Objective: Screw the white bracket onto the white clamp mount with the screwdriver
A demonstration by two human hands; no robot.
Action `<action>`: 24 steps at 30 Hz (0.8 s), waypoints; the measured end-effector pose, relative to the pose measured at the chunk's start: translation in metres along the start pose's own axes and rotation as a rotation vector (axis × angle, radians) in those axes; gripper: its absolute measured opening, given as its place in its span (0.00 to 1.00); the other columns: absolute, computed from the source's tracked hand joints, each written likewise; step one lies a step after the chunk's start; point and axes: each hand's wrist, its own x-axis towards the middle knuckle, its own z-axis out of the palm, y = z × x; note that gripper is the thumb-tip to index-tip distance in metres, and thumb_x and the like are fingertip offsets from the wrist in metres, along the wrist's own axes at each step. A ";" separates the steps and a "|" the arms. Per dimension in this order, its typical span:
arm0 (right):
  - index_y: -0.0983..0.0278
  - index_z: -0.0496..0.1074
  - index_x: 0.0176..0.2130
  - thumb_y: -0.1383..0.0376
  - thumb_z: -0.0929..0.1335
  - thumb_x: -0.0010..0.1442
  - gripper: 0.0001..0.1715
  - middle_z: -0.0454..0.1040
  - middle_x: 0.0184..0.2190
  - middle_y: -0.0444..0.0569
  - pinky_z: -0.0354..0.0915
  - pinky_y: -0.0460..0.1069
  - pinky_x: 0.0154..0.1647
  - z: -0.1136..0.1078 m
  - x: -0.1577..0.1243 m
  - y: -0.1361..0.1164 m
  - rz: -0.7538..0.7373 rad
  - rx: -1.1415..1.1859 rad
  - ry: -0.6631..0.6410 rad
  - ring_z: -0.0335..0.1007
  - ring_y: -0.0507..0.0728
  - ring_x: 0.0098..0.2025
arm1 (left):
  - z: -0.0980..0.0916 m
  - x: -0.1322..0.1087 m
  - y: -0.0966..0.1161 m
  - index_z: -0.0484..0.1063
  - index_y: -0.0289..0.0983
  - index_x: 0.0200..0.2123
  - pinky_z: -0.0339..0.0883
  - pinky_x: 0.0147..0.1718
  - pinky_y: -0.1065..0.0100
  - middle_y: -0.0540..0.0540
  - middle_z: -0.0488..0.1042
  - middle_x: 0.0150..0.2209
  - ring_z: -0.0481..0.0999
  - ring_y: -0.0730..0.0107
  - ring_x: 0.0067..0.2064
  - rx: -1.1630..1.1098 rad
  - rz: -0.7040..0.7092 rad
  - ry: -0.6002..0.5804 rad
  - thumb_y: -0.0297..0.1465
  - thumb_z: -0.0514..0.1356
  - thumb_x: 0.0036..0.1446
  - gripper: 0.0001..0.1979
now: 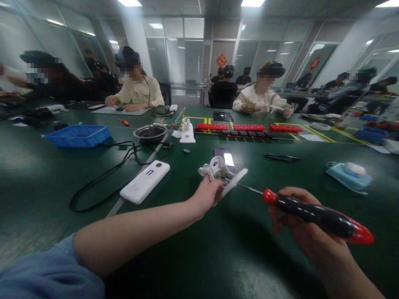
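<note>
The left hand is closed around a white plastic shell, with the thumb pressed on its near side. Most of its other fingers are hidden, so I cannot tell how they bend. The right hand is curled around the fat black and red handle of a screwdriver. The thin metal rod points left and goes to the shell; I cannot see well where its tip ends.

The left arm reaches in from the near left, nearly straight, with a blue sleeve pushed up. The right arm comes from the near right corner, and that hand is tilted to the left.

The shell is held up over the middle of the green table. It has a round ring on the left and a flat plate on the right. Just past it lies a phone with part of its screen lit.

To the left is a white power bank, with a looped black cable near it. Farther left are a metal bowl and a blue tray. On the right are a thin black tool and a light blue pouch. Red blocks stand in a row farther off. Two people sit on the far side.
</note>
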 end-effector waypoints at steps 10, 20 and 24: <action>0.60 0.68 0.36 0.59 0.70 0.43 0.18 0.69 0.31 0.48 0.70 0.51 0.19 0.005 -0.006 -0.007 -0.139 -0.011 0.375 0.69 0.57 0.28 | 0.005 -0.006 0.009 0.57 0.37 0.52 0.59 0.48 0.62 0.44 0.70 0.45 0.71 0.64 0.44 -0.030 -0.020 -0.003 0.27 0.52 0.52 0.21; 0.63 0.70 0.34 0.52 0.69 0.46 0.20 0.67 0.39 0.54 0.71 0.53 0.25 0.006 -0.018 -0.015 -0.089 -0.122 0.481 0.68 0.60 0.36 | 0.002 -0.003 0.006 0.59 0.36 0.49 0.57 0.49 0.60 0.44 0.71 0.43 0.68 0.62 0.47 0.004 -0.019 -0.007 0.29 0.51 0.54 0.17; 0.56 0.66 0.41 0.59 0.72 0.43 0.24 0.68 0.33 0.49 0.68 0.59 0.37 0.016 -0.019 -0.021 -0.134 -0.267 0.669 0.68 0.59 0.38 | 0.002 -0.005 0.007 0.58 0.36 0.50 0.57 0.49 0.60 0.42 0.70 0.45 0.69 0.62 0.46 0.011 -0.026 -0.007 0.29 0.51 0.55 0.18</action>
